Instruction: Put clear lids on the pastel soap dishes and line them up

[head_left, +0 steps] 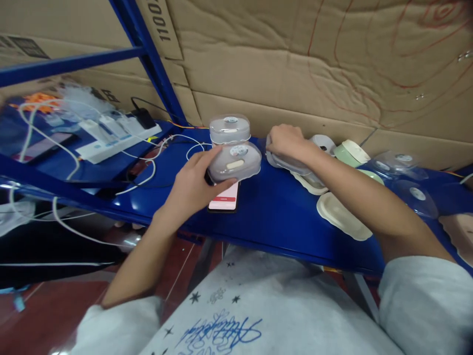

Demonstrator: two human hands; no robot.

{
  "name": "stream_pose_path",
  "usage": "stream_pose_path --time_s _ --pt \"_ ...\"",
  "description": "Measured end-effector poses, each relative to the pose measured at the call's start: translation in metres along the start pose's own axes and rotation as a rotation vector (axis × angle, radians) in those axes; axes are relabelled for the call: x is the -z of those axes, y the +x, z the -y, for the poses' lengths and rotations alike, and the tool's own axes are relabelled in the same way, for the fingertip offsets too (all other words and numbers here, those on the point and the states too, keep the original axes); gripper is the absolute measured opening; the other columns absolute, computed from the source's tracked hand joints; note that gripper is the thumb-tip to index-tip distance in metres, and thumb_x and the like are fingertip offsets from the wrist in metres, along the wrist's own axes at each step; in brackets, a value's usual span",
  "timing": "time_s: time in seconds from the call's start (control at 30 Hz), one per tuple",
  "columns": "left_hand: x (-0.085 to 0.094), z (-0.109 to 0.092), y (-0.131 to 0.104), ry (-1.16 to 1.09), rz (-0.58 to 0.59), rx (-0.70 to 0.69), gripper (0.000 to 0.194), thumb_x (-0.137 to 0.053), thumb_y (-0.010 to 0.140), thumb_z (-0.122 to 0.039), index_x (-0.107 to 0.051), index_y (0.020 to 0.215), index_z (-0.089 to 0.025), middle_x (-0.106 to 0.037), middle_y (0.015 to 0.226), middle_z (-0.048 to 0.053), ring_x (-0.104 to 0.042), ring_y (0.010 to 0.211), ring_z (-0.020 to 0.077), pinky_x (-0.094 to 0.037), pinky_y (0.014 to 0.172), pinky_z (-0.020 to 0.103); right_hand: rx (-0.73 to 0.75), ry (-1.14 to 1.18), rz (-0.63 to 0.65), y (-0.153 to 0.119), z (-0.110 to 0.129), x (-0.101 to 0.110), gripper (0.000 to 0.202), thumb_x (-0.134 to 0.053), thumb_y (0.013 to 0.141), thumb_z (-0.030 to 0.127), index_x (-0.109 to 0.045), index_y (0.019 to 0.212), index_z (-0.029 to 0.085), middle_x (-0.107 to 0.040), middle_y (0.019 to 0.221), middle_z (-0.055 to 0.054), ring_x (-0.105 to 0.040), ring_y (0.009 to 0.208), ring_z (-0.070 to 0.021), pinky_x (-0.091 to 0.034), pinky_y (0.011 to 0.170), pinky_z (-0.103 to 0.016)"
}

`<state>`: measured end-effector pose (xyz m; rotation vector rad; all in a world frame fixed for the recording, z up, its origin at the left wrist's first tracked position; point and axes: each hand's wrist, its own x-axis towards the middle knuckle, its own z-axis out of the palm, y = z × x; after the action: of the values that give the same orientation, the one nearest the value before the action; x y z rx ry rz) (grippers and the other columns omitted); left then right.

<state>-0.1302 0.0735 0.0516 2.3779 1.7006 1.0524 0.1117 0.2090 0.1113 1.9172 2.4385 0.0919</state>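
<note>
My left hand (195,182) is closed on the side of an oval box with a clear plastic lid (236,163), which carries a round sticker; thumb below, fingers behind. This box is held above a phone (222,201) whose lit screen partly shows. Behind it stands a similar clear-lidded box (229,132). My right hand (287,142) is closed over another clear plastic lid (283,161), the fingertips mostly hidden. Beside that lid lies a cream tray-like piece (312,183), partly under my forearm. Another flat cream oval piece (343,217) lies nearer the table edge.
A green round container (351,153) and loose clear lids (416,197) lie right of my forearm. A pinkish piece (460,231) sits at the far right. Left, a white power strip (118,143) trails cables beside a blue metal frame (155,64). Cardboard (258,64) stands behind the blue table (266,217).
</note>
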Motion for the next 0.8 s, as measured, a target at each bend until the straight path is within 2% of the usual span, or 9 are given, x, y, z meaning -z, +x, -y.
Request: stream_pose_path --time_s 0.1,0.23,0.37,0.5,0.57,0.67,0.8 --pt "-0.016 0.003 0.037 0.035 0.122 -0.063 0.077 -0.082 0.088 -0.048 -0.052 0.156 -0.025 -0.062 0.151 0.012 -0.06 0.139 0.0347 -0.047 0.119 0.05 -0.09 0.077 -0.041 -0.005 -0.028 0.009 0.03 -0.073 0.091 0.036 -0.081 0.112 0.016 -0.079 0.115 -0.02 -0.072 0.116 -0.0398 -0.056 0.096 -0.047" --pt "-0.038 0.001 0.072 0.101 0.269 -0.07 0.079 -0.082 0.088 -0.049 -0.052 0.157 -0.024 -0.064 0.148 0.015 -0.061 0.136 0.0377 -0.048 0.115 0.051 -0.1 0.183 -0.07 -0.01 -0.06 0.012 0.022 -0.064 0.096 0.031 -0.08 0.106 0.02 -0.08 0.115 -0.015 -0.073 0.114 -0.0346 -0.055 0.095 -0.042" --pt "-0.05 -0.001 0.088 0.078 0.345 -0.077 0.08 -0.08 0.088 -0.051 -0.05 0.156 -0.02 -0.067 0.145 0.017 -0.064 0.132 0.0393 -0.051 0.11 0.052 -0.078 0.311 -0.15 -0.01 -0.081 0.004 0.02 -0.063 0.095 0.029 -0.079 0.101 0.018 -0.08 0.112 -0.015 -0.072 0.105 -0.0315 -0.054 0.093 -0.041" --pt "-0.06 0.006 0.096 -0.016 0.442 -0.14 0.081 -0.082 0.084 -0.047 -0.05 0.153 -0.02 -0.069 0.14 0.016 -0.069 0.126 0.0364 -0.054 0.106 0.051 -0.046 0.414 -0.179 -0.008 -0.087 -0.001 0.014 -0.063 0.093 0.023 -0.075 0.092 0.016 -0.079 0.105 -0.013 -0.069 0.097 -0.0258 -0.052 0.094 -0.039" --pt "-0.065 0.011 0.097 -0.035 0.44 -0.185 0.079 -0.082 0.084 -0.045 -0.05 0.152 -0.021 -0.065 0.147 0.016 -0.066 0.13 0.0353 -0.053 0.109 0.051 -0.023 0.55 -0.21 -0.009 -0.086 0.001 0.012 -0.062 0.094 0.02 -0.072 0.088 0.016 -0.078 0.1 -0.01 -0.068 0.093 -0.0206 -0.051 0.093 -0.035" --pt "-0.07 0.015 0.095 -0.002 0.369 -0.209 0.078 -0.078 0.086 -0.036 -0.047 0.155 -0.02 -0.055 0.158 0.018 -0.058 0.141 0.0361 -0.048 0.116 0.055 0.017 0.898 -0.24 -0.015 -0.081 0.009 0.014 -0.059 0.097 0.013 -0.065 0.085 0.017 -0.073 0.091 -0.002 -0.064 0.087 -0.0119 -0.05 0.089 -0.027" --pt "-0.058 0.0 0.085 -0.031 0.235 -0.302 0.068 -0.065 0.092 -0.022 -0.045 0.156 -0.014 -0.051 0.158 0.02 -0.048 0.149 0.0353 -0.04 0.124 0.057 0.065 1.261 -0.136 -0.032 -0.071 0.021 0.02 -0.052 0.105 0.015 -0.057 0.087 0.02 -0.067 0.084 0.004 -0.06 0.078 -0.0056 -0.049 0.083 -0.022"
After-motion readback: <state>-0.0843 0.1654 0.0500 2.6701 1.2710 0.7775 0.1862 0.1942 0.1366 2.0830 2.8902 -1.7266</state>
